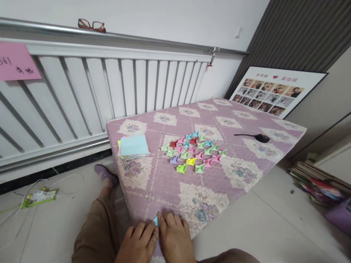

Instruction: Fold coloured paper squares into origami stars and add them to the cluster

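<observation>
At the near corner of the table, a small piece of light-blue folded paper (156,221) shows between my two hands, mostly covered by them. My left hand (137,245) grips it from the left with thumb and fingertips. From the other side my right hand (177,239) presses on its edge, fingers bent against the cloth. Further up lie several small folded paper pieces (190,161) in rows, coloured green, pink, blue, red, yellow and purple. To their left rests a stack of square paper sheets (134,146) with a light-blue one on top.
A purple flowered cloth (166,191) covers the table. A black ladle-like utensil (262,138) lies toward the far right. Along the left runs a white radiator (156,84), with glasses (92,26) on the pipe above. A power strip (40,197) with cables is on the floor.
</observation>
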The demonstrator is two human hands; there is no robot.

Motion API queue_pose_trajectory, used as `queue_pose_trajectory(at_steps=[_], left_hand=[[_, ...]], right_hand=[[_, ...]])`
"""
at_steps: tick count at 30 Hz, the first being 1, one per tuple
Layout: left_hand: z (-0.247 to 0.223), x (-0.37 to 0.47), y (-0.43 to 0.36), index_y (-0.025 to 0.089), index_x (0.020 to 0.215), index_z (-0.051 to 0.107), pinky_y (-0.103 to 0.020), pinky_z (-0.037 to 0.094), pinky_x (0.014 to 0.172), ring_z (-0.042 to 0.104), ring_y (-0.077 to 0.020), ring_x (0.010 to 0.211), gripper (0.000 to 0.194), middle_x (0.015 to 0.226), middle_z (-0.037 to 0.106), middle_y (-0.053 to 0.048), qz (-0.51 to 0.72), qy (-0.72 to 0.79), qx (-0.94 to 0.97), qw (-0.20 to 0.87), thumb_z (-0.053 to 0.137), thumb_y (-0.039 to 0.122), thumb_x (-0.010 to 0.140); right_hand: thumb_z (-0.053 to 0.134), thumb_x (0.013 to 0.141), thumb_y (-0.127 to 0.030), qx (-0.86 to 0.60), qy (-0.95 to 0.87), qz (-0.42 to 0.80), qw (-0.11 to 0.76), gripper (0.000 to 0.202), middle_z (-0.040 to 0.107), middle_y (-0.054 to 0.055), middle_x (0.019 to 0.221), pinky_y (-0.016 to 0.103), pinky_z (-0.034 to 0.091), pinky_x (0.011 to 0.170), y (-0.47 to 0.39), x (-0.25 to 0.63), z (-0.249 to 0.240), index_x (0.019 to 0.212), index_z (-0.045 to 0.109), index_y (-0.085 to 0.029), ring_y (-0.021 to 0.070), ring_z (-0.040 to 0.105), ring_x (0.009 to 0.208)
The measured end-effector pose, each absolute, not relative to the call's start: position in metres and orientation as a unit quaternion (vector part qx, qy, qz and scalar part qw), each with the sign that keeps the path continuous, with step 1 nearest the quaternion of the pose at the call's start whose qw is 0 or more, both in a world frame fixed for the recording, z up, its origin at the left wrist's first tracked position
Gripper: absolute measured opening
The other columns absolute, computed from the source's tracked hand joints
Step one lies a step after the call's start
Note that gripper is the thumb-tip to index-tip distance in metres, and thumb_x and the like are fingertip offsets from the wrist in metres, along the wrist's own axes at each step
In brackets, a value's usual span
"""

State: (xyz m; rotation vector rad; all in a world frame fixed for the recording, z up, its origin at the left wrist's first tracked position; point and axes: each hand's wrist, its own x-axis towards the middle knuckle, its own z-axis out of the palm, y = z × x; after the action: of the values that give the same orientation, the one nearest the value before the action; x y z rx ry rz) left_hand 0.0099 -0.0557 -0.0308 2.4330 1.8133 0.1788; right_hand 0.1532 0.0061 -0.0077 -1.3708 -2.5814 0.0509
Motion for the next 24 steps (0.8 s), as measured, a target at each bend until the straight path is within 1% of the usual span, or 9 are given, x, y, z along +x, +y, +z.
queue_pose_trajectory(at_steps=[4,8,10,12,13,16,18,21,24], left_hand=[[-0.033,0.01,-0.057,0.029,0.136,0.047,-0.047,0.043,0.089,0.048,-0.0312,0.116,0.049,0.136,0.052,-0.008,0.065,0.604,0.793,0.039,0.053,0.012,0.09],[-0.03,0.009,-0.057,0.029,0.137,0.045,-0.045,0.042,0.088,0.047,-0.0296,0.116,0.05,0.135,0.051,-0.008,0.068,0.605,0.793,0.034,0.051,0.012,0.091],[-0.024,0.009,-0.055,0.029,0.135,0.047,-0.044,0.041,0.089,0.047,-0.0289,0.115,0.048,0.134,0.052,-0.007,0.065,0.608,0.79,0.048,0.049,0.011,0.091],[-0.016,0.008,-0.051,0.028,0.132,0.05,-0.042,0.039,0.09,0.047,-0.0279,0.114,0.044,0.132,0.054,-0.006,0.065,0.612,0.785,0.077,0.047,0.011,0.092],[-0.012,0.007,-0.049,0.028,0.13,0.052,-0.041,0.039,0.09,0.047,-0.0269,0.112,0.042,0.129,0.056,-0.006,0.069,0.613,0.781,0.096,0.046,0.011,0.092],[-0.002,0.002,-0.037,0.028,0.118,0.06,-0.036,0.037,0.091,0.05,-0.0227,0.105,0.04,0.117,0.061,-0.003,0.102,0.607,0.771,0.163,0.042,0.007,0.089],[0.001,-0.002,-0.03,0.025,0.109,0.064,-0.033,0.037,0.091,0.051,-0.0205,0.101,0.037,0.109,0.062,-0.002,0.141,0.608,0.757,0.194,0.042,0.005,0.086],[0.001,-0.006,-0.021,0.022,0.097,0.066,-0.032,0.038,0.089,0.053,-0.0189,0.095,0.031,0.1,0.063,-0.002,0.181,0.607,0.741,0.225,0.045,0.006,0.082],[0.0,-0.007,-0.016,0.021,0.091,0.067,-0.031,0.04,0.086,0.054,-0.0184,0.093,0.026,0.096,0.062,-0.003,0.192,0.6,0.74,0.237,0.047,0.008,0.081]], right_hand=[[0.057,0.083,-0.012,-0.476,-0.87,0.056,0.116,0.036,0.067,0.009,0.095,0.039,0.041,0.079,0.016,0.154,-0.009,0.117,0.063,-0.022,0.0256,0.059,0.089],[0.049,0.082,-0.007,-0.476,-0.835,0.163,0.221,0.042,0.066,0.006,0.093,0.033,0.043,0.08,0.021,0.164,-0.011,0.119,0.061,-0.023,0.0196,0.059,0.088],[0.048,0.082,-0.007,-0.457,-0.825,0.216,0.254,0.036,0.066,0.003,0.093,0.032,0.043,0.081,0.02,0.167,-0.01,0.108,0.065,-0.024,0.0179,0.059,0.089],[0.051,0.081,-0.009,-0.441,-0.828,0.238,0.251,0.03,0.066,0.002,0.092,0.033,0.041,0.082,0.017,0.169,-0.008,0.098,0.068,-0.026,0.0183,0.059,0.091],[0.053,0.079,-0.009,-0.436,-0.832,0.239,0.244,0.03,0.066,0.001,0.093,0.034,0.04,0.084,0.015,0.17,-0.007,0.098,0.069,-0.027,0.0188,0.058,0.092],[0.057,0.076,-0.008,-0.426,-0.844,0.235,0.225,0.038,0.066,0.001,0.096,0.035,0.039,0.086,0.012,0.172,-0.004,0.106,0.067,-0.03,0.0195,0.057,0.094],[0.06,0.075,-0.009,-0.427,-0.848,0.233,0.213,0.039,0.066,0.001,0.097,0.034,0.039,0.085,0.012,0.172,-0.003,0.107,0.066,-0.03,0.0196,0.057,0.095],[0.063,0.074,-0.01,-0.436,-0.848,0.225,0.202,0.035,0.066,0.001,0.097,0.034,0.038,0.084,0.014,0.172,-0.002,0.104,0.067,-0.03,0.0196,0.057,0.094],[0.062,0.077,-0.013,-0.439,-0.85,0.212,0.2,0.028,0.065,0.0,0.094,0.033,0.037,0.082,0.015,0.172,-0.003,0.099,0.068,-0.029,0.0196,0.057,0.094]])
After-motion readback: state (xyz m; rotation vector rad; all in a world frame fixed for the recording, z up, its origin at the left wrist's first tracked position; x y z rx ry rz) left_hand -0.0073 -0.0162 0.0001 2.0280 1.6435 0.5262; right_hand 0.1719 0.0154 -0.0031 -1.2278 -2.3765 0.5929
